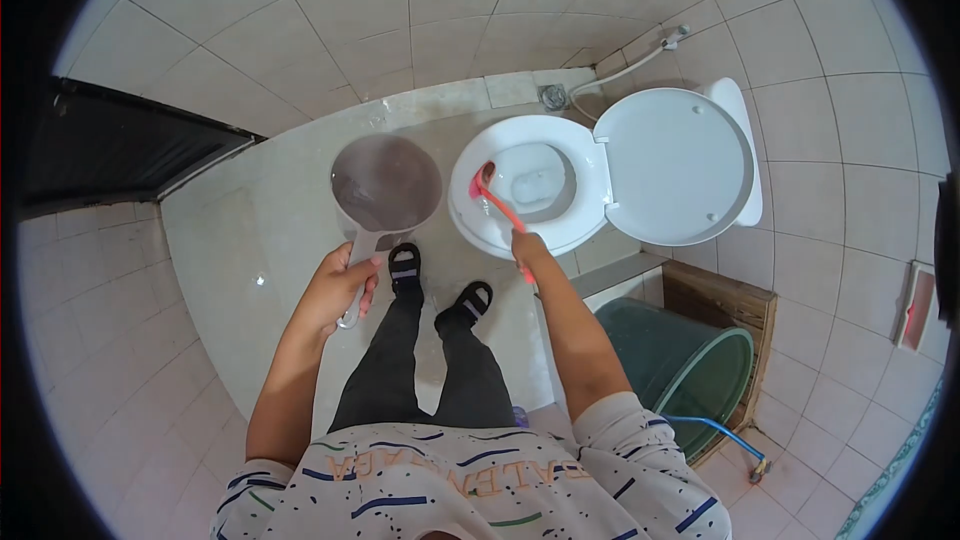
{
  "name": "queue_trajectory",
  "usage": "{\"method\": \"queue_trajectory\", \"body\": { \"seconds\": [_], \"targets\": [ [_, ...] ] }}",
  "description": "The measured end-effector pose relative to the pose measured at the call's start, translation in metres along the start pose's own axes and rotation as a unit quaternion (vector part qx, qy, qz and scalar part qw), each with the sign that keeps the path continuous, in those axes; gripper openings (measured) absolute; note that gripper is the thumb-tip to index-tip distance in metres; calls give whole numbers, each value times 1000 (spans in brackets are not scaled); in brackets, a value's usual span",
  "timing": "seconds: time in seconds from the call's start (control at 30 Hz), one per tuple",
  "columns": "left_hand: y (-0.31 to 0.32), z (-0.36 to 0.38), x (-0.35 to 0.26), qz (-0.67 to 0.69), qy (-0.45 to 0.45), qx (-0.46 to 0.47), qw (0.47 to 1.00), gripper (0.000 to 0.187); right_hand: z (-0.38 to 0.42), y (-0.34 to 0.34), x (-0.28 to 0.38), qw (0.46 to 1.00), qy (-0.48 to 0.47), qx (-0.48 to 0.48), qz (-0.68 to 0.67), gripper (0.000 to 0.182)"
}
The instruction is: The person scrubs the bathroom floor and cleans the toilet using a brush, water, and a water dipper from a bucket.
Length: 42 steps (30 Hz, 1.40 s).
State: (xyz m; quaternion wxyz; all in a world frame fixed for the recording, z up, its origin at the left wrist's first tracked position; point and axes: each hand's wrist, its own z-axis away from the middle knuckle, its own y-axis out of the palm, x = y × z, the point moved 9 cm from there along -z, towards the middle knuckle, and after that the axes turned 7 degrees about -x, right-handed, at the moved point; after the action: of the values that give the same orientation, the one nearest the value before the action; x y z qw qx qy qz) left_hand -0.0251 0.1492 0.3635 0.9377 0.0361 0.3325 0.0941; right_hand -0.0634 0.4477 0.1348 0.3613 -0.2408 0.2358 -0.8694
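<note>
My left hand (345, 287) is wrapped round the handle of a translucent water dipper (386, 183), held out over the floor left of the toilet. Water appears to be inside the dipper. In my right hand (530, 248) is the orange-pink handle of a toilet brush (505, 208). The brush head meets the left inner rim of the white toilet bowl (470, 230). The toilet's lid (680, 165) is raised and leans back against the tank.
A large green tub (680, 355) stands at the lower right, near a blue hose (715, 427) on a tap. A spray hose (630, 65) hangs behind the toilet, above a floor drain (552, 97). A black door (120, 145) is at far left. The tiled floor looks wet.
</note>
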Motion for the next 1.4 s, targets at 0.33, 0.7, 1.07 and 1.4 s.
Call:
{"method": "queue_trajectory", "body": {
  "seconds": [0.33, 0.7, 1.07, 1.4],
  "targets": [
    [-13, -17, 0, -16, -20, 19, 999, 15, 47, -33, -68, 935, -156, -205, 244, 36],
    [-12, -25, -6, -39, -17, 28, 999, 16, 112, -17, -79, 991, 52, -34, -122, 38],
    [33, -49, 64, -43, 17, 13, 999, 23, 143, 29, 33, 776, 39, 65, -626, 23],
    [162, -66, 108, -162, 169, 32, 972, 31, 152, 5, 6, 545, 0, 187, -817, 31]
  ]
}}
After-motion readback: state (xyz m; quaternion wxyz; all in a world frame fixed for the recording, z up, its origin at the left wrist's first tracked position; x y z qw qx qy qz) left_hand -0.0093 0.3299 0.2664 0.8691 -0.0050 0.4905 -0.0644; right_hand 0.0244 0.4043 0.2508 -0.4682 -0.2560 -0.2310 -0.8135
